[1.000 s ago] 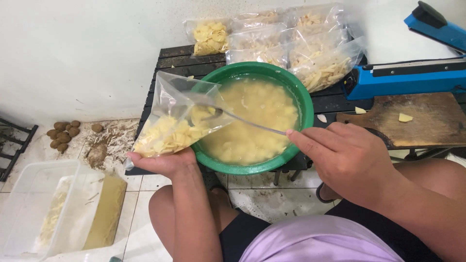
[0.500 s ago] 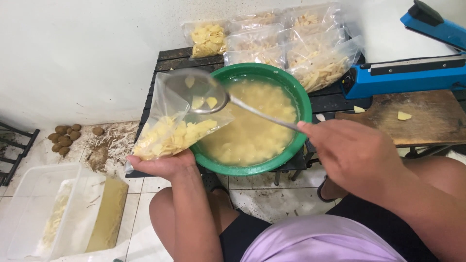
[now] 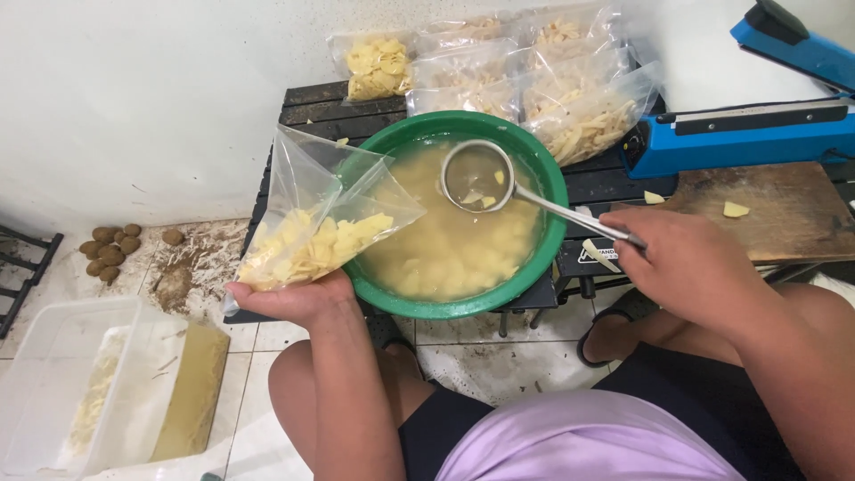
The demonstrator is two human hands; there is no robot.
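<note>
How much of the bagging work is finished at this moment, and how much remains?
Done: several filled bags lie behind the green basin. In hand: the left hand holds a partly filled bag; the right hand holds a nearly empty ladle over the basin. Left: many potato pieces in the water.

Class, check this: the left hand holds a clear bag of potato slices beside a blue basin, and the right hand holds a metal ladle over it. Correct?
Not quite: the head view shows the basin is green. The rest stands: left hand, bag, right hand, ladle.
</note>
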